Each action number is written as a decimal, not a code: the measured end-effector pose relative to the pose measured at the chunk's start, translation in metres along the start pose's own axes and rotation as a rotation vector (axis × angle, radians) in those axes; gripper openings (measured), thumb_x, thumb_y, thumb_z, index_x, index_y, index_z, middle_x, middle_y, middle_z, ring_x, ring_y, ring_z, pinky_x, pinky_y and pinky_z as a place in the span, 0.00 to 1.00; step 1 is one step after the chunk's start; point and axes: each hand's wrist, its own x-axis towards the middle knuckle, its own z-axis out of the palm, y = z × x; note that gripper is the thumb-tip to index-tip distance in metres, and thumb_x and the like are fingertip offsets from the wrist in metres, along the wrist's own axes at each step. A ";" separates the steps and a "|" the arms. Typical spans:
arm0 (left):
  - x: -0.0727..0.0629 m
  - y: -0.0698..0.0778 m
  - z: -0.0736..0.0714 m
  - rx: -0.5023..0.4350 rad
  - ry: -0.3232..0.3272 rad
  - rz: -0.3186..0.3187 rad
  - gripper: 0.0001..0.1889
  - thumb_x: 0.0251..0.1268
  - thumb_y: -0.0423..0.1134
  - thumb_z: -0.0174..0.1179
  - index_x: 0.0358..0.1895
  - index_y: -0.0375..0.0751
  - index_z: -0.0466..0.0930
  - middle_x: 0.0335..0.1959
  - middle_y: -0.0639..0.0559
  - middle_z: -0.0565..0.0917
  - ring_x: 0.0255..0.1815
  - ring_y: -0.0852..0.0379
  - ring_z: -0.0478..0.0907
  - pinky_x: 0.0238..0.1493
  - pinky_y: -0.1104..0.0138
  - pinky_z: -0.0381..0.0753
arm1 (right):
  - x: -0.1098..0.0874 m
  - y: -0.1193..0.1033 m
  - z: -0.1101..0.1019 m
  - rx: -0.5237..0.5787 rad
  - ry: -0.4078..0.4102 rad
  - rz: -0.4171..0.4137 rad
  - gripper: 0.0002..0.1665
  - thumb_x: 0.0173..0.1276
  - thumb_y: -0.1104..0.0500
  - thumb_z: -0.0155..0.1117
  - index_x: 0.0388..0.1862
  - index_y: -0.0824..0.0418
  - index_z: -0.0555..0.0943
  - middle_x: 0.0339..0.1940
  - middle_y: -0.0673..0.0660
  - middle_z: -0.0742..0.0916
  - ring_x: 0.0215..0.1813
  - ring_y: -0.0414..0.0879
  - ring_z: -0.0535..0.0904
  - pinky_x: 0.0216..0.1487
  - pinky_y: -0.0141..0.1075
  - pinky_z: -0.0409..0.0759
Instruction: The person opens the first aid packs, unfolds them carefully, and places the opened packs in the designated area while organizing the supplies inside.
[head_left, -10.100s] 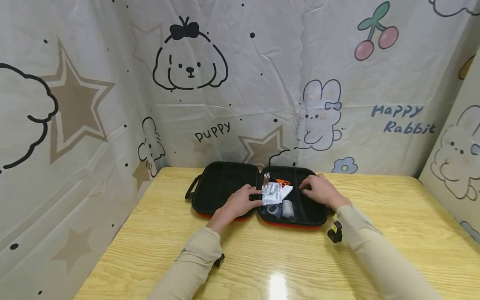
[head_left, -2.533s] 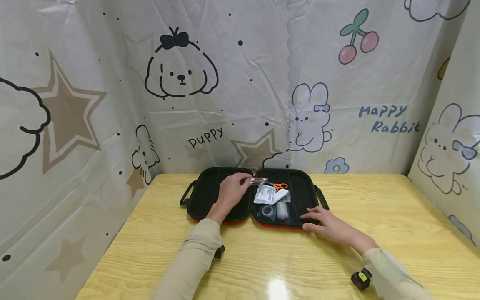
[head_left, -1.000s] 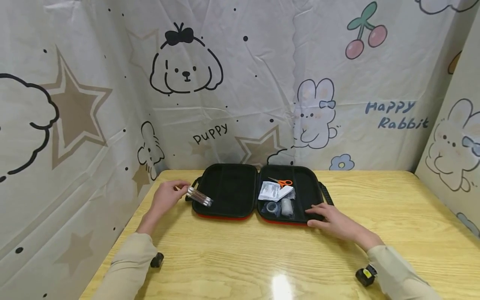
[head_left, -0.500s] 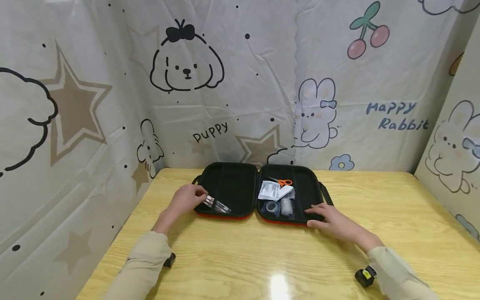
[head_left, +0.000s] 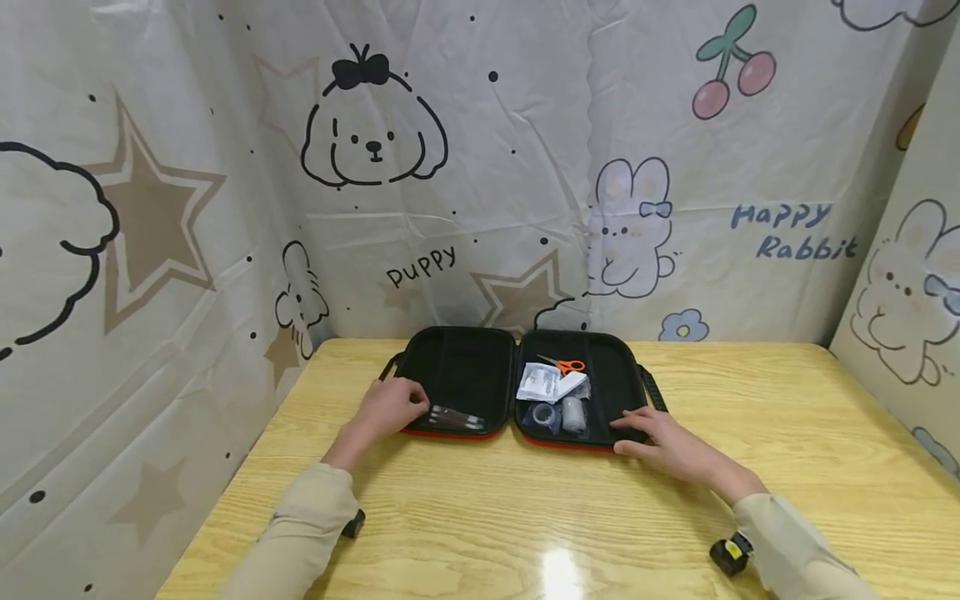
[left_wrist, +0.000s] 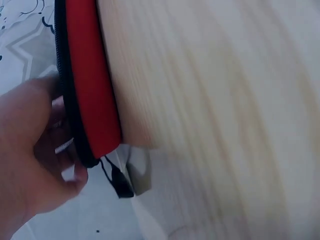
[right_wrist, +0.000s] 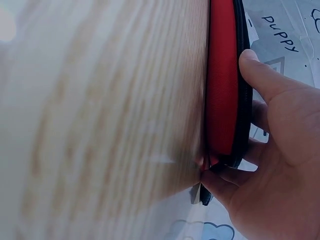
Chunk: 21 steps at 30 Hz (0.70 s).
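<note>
A black-lined, red-sided first-aid case lies unfolded on the table. A clear packet of cotton swabs lies in the front of its left half. My left hand is at that half's front left corner, fingertips just beside the packet's left end. My right hand holds the front right corner; its thumb is against the zipped rim, other fingers bent over it. The right half holds orange-handled scissors, white paper sachets, a wrapped tape roll and a white bandage roll.
The wooden table extends in front of the case and to its right. A printed curtain hangs close behind and at the left. The case's carry handle sticks out at the right. A zip pull dangles at the left corner.
My left hand has taken the swab packet from the right half, carried it left, and lowered it into the left half's front, where it now lies flat. My right hand has stayed put lately.
</note>
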 end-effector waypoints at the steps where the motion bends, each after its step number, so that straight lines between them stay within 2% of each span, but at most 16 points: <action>1: 0.001 0.001 0.001 0.002 0.017 -0.023 0.07 0.64 0.43 0.61 0.30 0.54 0.88 0.30 0.62 0.87 0.33 0.60 0.80 0.49 0.53 0.71 | 0.000 0.001 0.000 0.002 0.001 0.000 0.30 0.72 0.40 0.59 0.63 0.59 0.79 0.68 0.72 0.73 0.69 0.72 0.67 0.64 0.64 0.68; 5: 0.006 0.006 0.005 0.005 0.054 -0.100 0.08 0.63 0.42 0.60 0.26 0.54 0.85 0.25 0.63 0.85 0.31 0.60 0.78 0.48 0.52 0.67 | -0.001 0.003 0.003 -0.001 0.005 -0.013 0.29 0.73 0.41 0.59 0.63 0.59 0.80 0.68 0.72 0.74 0.69 0.71 0.68 0.64 0.64 0.69; 9: 0.010 0.013 0.008 0.010 0.036 -0.065 0.09 0.66 0.42 0.60 0.28 0.52 0.85 0.27 0.61 0.85 0.33 0.57 0.79 0.50 0.49 0.68 | -0.002 0.006 0.004 -0.008 0.013 -0.011 0.29 0.73 0.41 0.58 0.62 0.59 0.80 0.68 0.71 0.74 0.69 0.71 0.68 0.64 0.64 0.68; 14: 0.012 0.017 0.004 -0.009 0.019 -0.027 0.07 0.68 0.42 0.62 0.40 0.47 0.89 0.41 0.53 0.89 0.45 0.49 0.84 0.57 0.46 0.73 | -0.001 0.004 0.002 -0.009 0.015 -0.006 0.30 0.73 0.40 0.58 0.62 0.59 0.80 0.68 0.71 0.74 0.69 0.71 0.67 0.65 0.65 0.67; 17: 0.014 0.013 0.000 -0.032 0.028 -0.025 0.09 0.67 0.42 0.63 0.45 0.46 0.89 0.47 0.49 0.88 0.51 0.47 0.83 0.58 0.49 0.76 | -0.001 0.002 0.001 -0.009 0.013 -0.007 0.30 0.73 0.41 0.58 0.62 0.59 0.80 0.68 0.72 0.74 0.70 0.72 0.66 0.65 0.65 0.67; 21: 0.016 0.014 -0.003 -0.074 0.076 -0.001 0.10 0.67 0.41 0.62 0.47 0.46 0.88 0.47 0.48 0.87 0.52 0.47 0.81 0.57 0.51 0.77 | -0.001 0.003 0.001 -0.004 0.010 -0.005 0.29 0.73 0.41 0.59 0.63 0.59 0.80 0.68 0.71 0.74 0.70 0.72 0.66 0.65 0.64 0.67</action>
